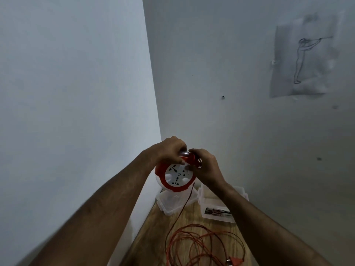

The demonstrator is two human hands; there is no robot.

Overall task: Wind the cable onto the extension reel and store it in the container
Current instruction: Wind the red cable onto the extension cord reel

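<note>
I hold a round red-and-white extension reel up in front of me, its white socket face towards me. My left hand grips the reel's top handle. My right hand is closed on the reel's upper right edge, by a red knob. An orange cable drops from the reel's right side to a loose tangle on the wooden table. The cable's orange plug lies at the bottom right. A clear plastic container sits below the reel.
A clear lid or second box with a picture label lies right of the container, partly behind my right forearm. White walls meet in a corner just behind the table. A paper sketch is taped on the right wall.
</note>
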